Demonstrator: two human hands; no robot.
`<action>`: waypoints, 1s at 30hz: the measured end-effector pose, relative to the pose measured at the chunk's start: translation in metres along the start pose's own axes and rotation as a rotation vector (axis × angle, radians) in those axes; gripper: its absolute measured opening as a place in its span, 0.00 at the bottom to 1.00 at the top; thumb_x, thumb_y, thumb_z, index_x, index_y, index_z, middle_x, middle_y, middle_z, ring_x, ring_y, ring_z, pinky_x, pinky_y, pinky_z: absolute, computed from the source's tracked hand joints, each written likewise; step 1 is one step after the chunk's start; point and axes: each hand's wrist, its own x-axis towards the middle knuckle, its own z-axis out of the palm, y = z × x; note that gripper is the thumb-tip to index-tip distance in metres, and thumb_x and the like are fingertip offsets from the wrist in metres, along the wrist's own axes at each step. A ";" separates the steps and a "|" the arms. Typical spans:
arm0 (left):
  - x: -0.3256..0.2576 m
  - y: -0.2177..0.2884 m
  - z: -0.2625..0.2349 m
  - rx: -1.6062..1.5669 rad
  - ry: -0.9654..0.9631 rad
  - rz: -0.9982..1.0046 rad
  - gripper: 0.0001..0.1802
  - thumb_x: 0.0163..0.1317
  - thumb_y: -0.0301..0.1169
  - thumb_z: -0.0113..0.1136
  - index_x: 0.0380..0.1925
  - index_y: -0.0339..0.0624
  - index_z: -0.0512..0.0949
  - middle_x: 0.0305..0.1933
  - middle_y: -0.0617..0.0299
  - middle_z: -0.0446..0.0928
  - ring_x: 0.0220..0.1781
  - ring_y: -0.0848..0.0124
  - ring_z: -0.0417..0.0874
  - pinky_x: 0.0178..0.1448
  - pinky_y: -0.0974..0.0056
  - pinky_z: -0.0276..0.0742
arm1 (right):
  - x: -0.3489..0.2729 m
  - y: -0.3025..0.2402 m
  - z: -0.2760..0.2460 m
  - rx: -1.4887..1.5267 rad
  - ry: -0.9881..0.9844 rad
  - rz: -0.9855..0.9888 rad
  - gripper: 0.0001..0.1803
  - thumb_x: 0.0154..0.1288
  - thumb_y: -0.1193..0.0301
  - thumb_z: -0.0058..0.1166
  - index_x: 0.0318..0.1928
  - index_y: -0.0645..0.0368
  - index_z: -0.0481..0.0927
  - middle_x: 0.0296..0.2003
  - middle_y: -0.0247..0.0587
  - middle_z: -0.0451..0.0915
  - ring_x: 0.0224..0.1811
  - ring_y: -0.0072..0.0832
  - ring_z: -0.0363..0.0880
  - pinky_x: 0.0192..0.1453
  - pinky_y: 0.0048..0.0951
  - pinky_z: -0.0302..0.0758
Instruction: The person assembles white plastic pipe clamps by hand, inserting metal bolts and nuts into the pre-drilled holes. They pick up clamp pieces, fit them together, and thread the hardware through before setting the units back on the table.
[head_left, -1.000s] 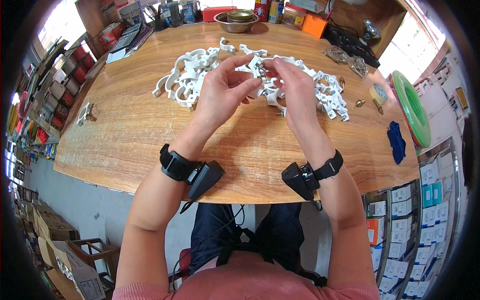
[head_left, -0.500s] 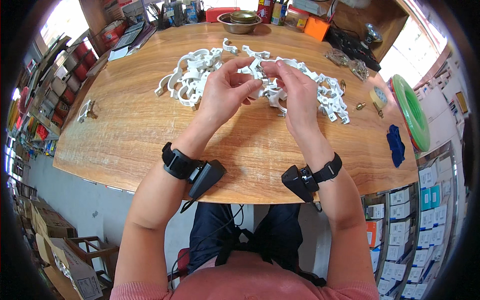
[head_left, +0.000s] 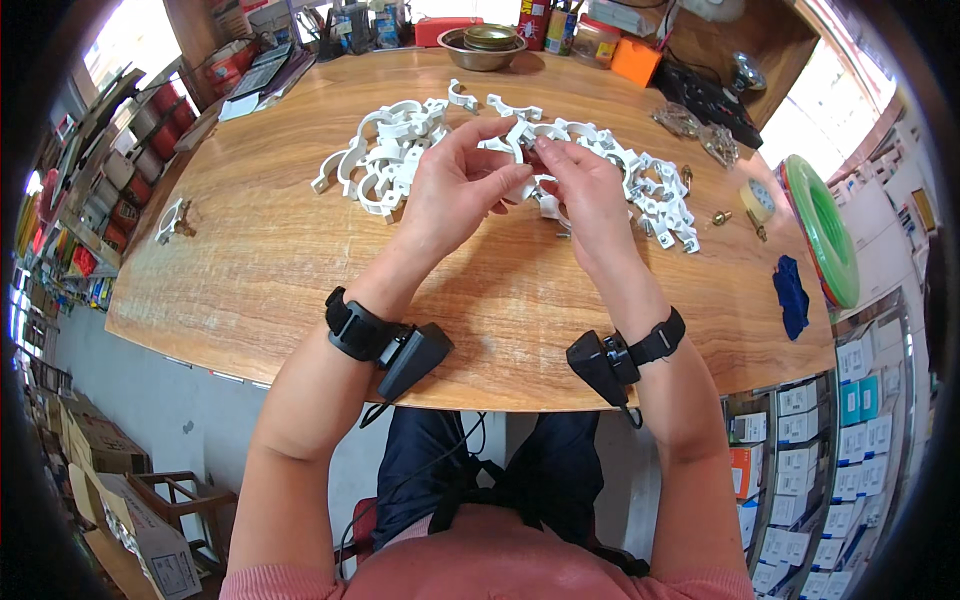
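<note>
My left hand (head_left: 452, 188) is closed around a curved white plastic pipe clamp (head_left: 518, 143), held up over the table between thumb and fingers. From the other side, my right hand (head_left: 590, 195) has thumb and fingertips pinched together close to the clamp's upper end. Whatever sits in that pinch is too small to make out. Behind and left of my hands lies a heap of white pipe clamps (head_left: 372, 165). Another heap of clamp pieces (head_left: 660, 200), some with metal screws, spreads to the right, partly hidden by my right hand.
A metal bowl (head_left: 478, 58) stands at the table's back. On the right are brass fittings (head_left: 721, 217), a tape roll (head_left: 757, 200), a dark blue cloth (head_left: 791, 295) and a green coil (head_left: 822, 230). One separate clamp (head_left: 170, 222) lies far left. Both wrists wear strapped black devices.
My right fingertips have come down a little and drawn in toward the clamp. More of the clamp's upper end now shows between my hands. My left hand has barely moved.
</note>
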 end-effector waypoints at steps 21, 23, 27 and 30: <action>0.000 0.000 0.002 0.022 -0.019 -0.034 0.24 0.53 0.27 0.59 0.51 0.39 0.67 0.30 0.61 0.78 0.27 0.79 0.77 0.26 0.76 0.74 | 0.001 0.007 0.003 -0.042 0.025 -0.103 0.13 0.60 0.67 0.50 0.35 0.67 0.77 0.30 0.34 0.77 0.33 0.18 0.72 0.38 0.18 0.67; 0.000 -0.002 0.001 0.029 -0.018 -0.054 0.24 0.53 0.27 0.59 0.51 0.39 0.67 0.29 0.61 0.78 0.27 0.79 0.77 0.26 0.75 0.74 | 0.001 0.007 0.004 -0.061 0.035 -0.132 0.13 0.60 0.67 0.49 0.35 0.67 0.77 0.30 0.34 0.77 0.33 0.18 0.72 0.37 0.18 0.67; 0.000 -0.003 0.001 0.025 0.000 -0.043 0.23 0.53 0.27 0.59 0.50 0.38 0.68 0.29 0.61 0.78 0.27 0.79 0.77 0.26 0.75 0.74 | 0.000 0.000 0.002 0.059 0.043 -0.025 0.11 0.59 0.70 0.51 0.37 0.67 0.76 0.31 0.35 0.77 0.33 0.18 0.72 0.38 0.18 0.67; -0.001 -0.003 0.001 0.020 0.004 -0.047 0.23 0.51 0.26 0.60 0.49 0.35 0.68 0.27 0.60 0.78 0.26 0.78 0.77 0.26 0.74 0.75 | -0.001 0.002 0.003 0.043 0.035 0.035 0.12 0.59 0.69 0.51 0.37 0.66 0.76 0.31 0.35 0.77 0.34 0.18 0.72 0.40 0.19 0.67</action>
